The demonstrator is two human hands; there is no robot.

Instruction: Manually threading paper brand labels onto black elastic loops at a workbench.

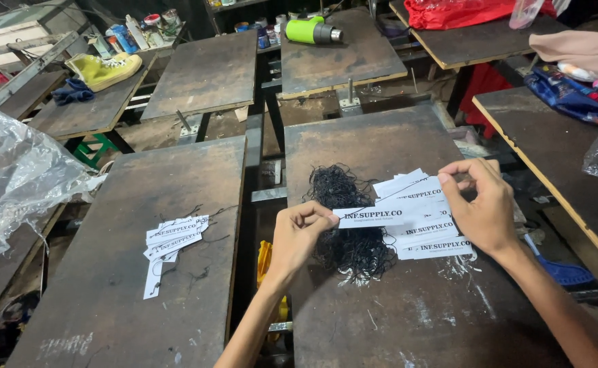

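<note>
Pinching one white tag [374, 215] between them, the left hand [299, 232] and right hand [480, 204] worked over black strings [350, 225]; a finished pile [173, 238] lay left, more tags [425, 228] remained

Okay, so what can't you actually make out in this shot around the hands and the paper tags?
Head view only:
- Black string between the right hand fingers: too thin to see.
- Lower tags in the pile: covered by upper tags.
- Left hand fingertips: curled behind the held tag.
- Yellow thing between boards: mostly hidden.
</note>
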